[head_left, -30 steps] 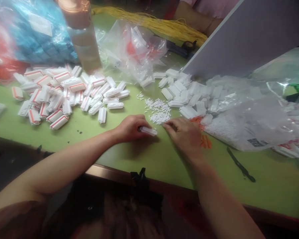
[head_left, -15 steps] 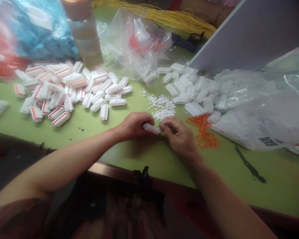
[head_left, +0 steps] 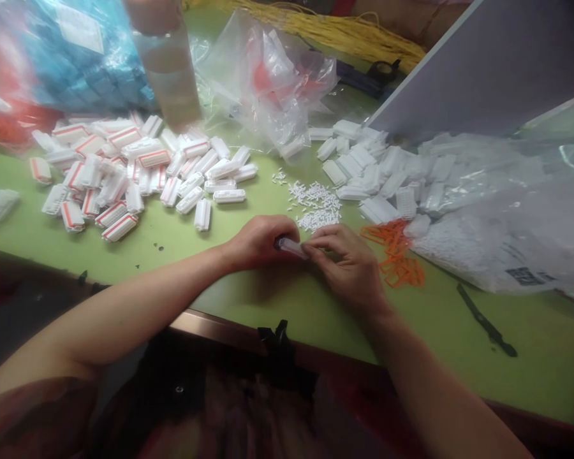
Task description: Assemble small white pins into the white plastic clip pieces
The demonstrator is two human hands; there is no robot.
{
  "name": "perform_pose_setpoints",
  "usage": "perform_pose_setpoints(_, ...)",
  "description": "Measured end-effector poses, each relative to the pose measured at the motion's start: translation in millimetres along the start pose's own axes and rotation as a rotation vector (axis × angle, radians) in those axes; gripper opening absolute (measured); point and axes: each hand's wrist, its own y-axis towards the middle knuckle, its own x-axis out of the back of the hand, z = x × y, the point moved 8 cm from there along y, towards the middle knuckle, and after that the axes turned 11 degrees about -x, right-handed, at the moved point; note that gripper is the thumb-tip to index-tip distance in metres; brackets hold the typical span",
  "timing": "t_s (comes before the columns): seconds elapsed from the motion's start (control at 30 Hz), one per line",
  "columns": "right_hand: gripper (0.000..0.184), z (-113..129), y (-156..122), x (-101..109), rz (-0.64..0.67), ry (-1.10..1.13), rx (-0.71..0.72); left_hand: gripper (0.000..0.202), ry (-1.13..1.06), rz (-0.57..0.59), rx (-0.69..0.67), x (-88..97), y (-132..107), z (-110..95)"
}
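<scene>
Green tabletop (head_left: 440, 325), crowded at the back by a blue-filled plastic bag (head_left: 93, 70), a bottle (head_left: 168, 73), a clear bag with red inside (head_left: 270, 89), yellow cords (head_left: 335, 38) and a grey panel (head_left: 488, 70), stretches before me as I work with both bare hands. Clamped in my left hand (head_left: 263, 239), fingers curled round it, is a small white block (head_left: 293, 247), held just above the table near its front edge and pointing toward my right hand (head_left: 347, 261). My right thumb and forefinger are together at the block's exposed end; whether they pinch something tiny, I cannot tell. Just beyond my hands lies a scatter of tiny white pegs (head_left: 318, 204). To the left sits a heap of white blocks (head_left: 112, 156), many striped orange-red; to the right, a pile of plain white blocks (head_left: 361, 166) meets a clear plastic bag (head_left: 516, 223). Orange strips (head_left: 402, 268) lie just beside my right hand, and a dark blade-like tool (head_left: 485, 322) rests farther right.
</scene>
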Motion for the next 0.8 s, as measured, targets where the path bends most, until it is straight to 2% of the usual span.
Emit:
perform_pose_setpoints(0.17, 0.015, -3.3, 2.0, 1.6, 0.031, 0.049, -0.035, 0.026, -0.002, 0.024, 0.022, -0.7, 0.7, -0.5)
perform_pose_setpoints(0.27, 0.019, -2.3, 2.9, 10.7, -0.033, 0.046, 0.006, 0.028, -0.003, 0.020, 0.037, -0.3, 0.8, -0.1)
perform_pose_setpoints(0.37, 0.020, 7.4, -1.2, 16.0, -0.087, -0.135, 0.145, 0.029, 0.004, 0.015, 0.044, 0.1, 0.4, 0.2)
perform_pose_setpoints(0.47, 0.016, 19.5, -9.5, 11.3, -0.075, -0.351, 0.279, 0.027, 0.012, 0.016, 0.053, 0.1, -0.2, 1.0)
perform_pose_setpoints(0.57, 0.014, 28.8, -16.1, 5.7, -0.070, -0.499, 0.349, 0.025, 0.023, 0.032, 0.062, -0.9, -0.8, 2.3)
perform_pose_setpoints(0.67, 0.015, 27.7, -15.8, 5.2, -0.063, -0.480, 0.340, 0.024, 0.016, 0.026, 0.066, -0.2, -1.1, 2.7)
perform_pose_setpoints(0.8, 0.018, 4.4, -6.8, 12.9, -0.070, -0.314, 0.228, 0.029, -0.001, 0.028, 0.064, 0.5, -0.6, 1.2)
